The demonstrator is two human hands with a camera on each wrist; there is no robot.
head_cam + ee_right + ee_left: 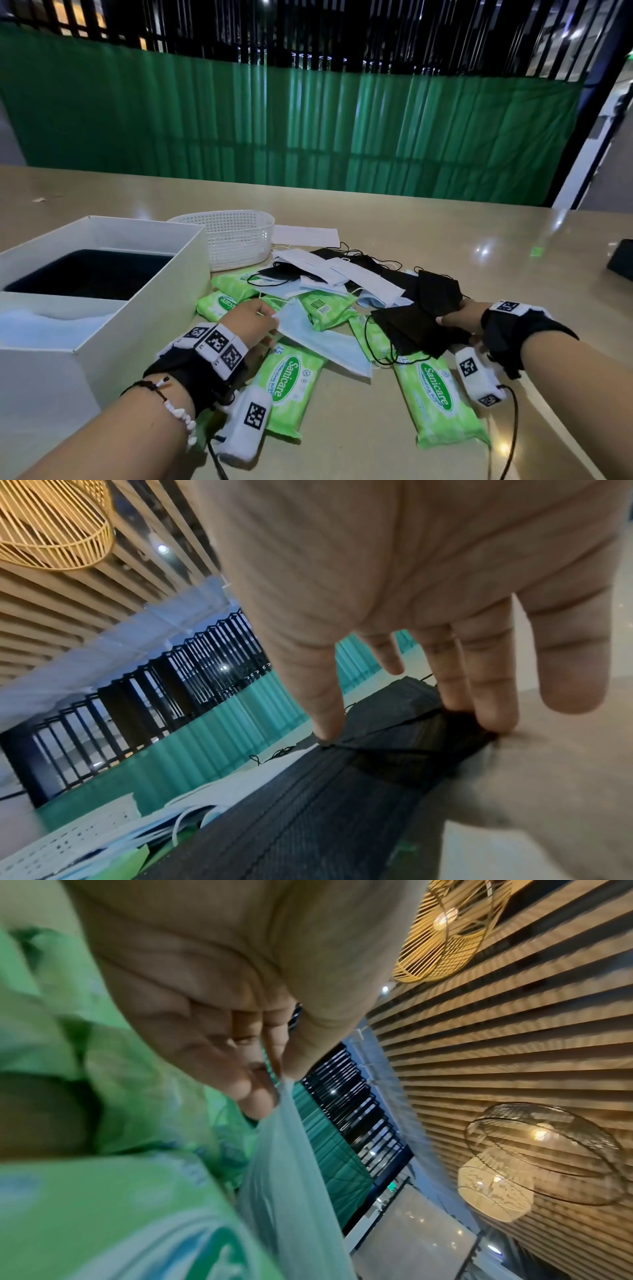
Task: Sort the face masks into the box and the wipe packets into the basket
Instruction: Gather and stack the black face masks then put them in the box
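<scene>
Pale blue fabric is caught between thumb and fingertips of the left hand at lower centre-left of the head view: it pinches the corner of a light blue mask that lies draped over the green wipe packets. At centre-right the right hand clamps thumb over fingers on a bunch of black masks, loops dangling. Both hands look mid-pickup, so this is the mask step, I'd say. Next move calls for lifting both catches clear of the heap and carrying them left to the white box at mid-left, minding the ear loops that could drag neighbours along. Behind the box stands the white basket, and the packets lie outside it, under and beside the hands
</scene>
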